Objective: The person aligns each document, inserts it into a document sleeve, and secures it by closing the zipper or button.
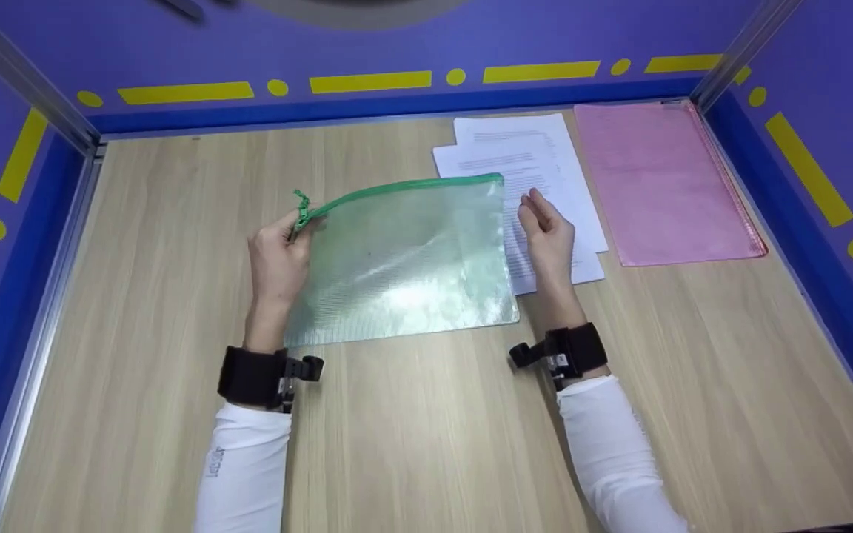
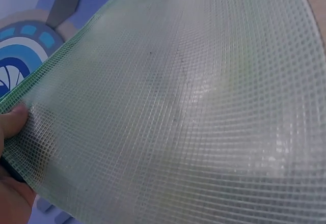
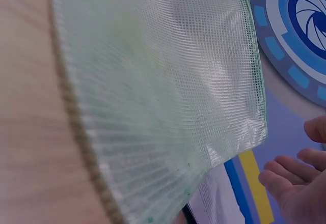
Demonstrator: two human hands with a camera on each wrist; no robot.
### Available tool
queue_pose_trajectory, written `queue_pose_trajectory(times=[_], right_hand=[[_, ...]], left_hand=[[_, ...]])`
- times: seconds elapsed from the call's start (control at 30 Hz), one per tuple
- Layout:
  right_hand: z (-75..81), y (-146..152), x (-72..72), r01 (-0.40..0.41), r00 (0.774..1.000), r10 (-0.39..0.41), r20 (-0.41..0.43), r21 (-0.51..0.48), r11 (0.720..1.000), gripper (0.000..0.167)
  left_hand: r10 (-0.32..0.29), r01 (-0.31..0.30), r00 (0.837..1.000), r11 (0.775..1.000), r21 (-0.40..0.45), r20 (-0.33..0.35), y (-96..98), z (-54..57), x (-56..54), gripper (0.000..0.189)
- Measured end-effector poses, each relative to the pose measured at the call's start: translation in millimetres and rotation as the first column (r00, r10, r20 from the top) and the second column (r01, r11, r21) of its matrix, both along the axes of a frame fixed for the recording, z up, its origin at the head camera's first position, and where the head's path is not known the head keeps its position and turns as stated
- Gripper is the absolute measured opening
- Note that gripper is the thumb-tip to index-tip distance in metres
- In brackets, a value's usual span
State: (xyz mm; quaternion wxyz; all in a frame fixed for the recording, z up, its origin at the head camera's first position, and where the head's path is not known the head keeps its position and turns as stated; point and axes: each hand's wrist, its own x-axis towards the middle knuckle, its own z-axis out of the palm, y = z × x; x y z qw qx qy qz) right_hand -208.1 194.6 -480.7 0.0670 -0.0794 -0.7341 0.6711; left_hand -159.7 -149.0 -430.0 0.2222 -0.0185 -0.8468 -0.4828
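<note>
Left hand (image 1: 278,259) pinches the green-zip pouch (image 1: 404,259) at its far left corner; pouch is over mid-bench (image 1: 397,444), zip edge raised, overlapping papers (image 1: 545,159) near the back edge. Right hand (image 1: 551,240) beside pouch's right edge, apart, fingers released. Pink pouch (image 1: 663,185) flat at back right corner.

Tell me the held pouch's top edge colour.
The top edge is green, clearest in the head view.

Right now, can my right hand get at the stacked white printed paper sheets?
Likely yes: the right hand holds nothing and, in the head view, overlaps the sheets; the green-zipped translucent mesh pouch hides only their lower left part.
</note>
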Motion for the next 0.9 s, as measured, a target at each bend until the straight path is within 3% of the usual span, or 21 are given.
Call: queue_pose_trajectory(times=[0.2,0.43,0.63,0.9], right_hand=[[0.9,-18.0,8.4,-0.074,0.996,0.073,-0.051,-0.027,0.997,0.042],[0.5,-33.6,16.6,-0.239,0.971,0.239,-0.013,-0.071,0.968,0.040],[-2.9,-43.3,20.9,-0.333,0.942,0.334,0.019,-0.035,0.942,0.042],[-6.5,-52.2,24.8,-0.437,0.896,0.437,0.079,-0.013,0.899,0.047]], left_hand=[[-0.026,0.007,0.992,0.989,-0.147,-0.124,13.5,7.1,-0.8,0.019],[-0.122,0.060,0.978,0.942,-0.330,-0.172,26.7,5.9,2.3,0.032],[-0.196,0.085,0.965,0.861,-0.501,-0.173,33.9,2.9,4.9,0.024],[-0.301,0.072,0.924,0.741,-0.668,-0.234,42.2,-7.2,4.0,0.018]])
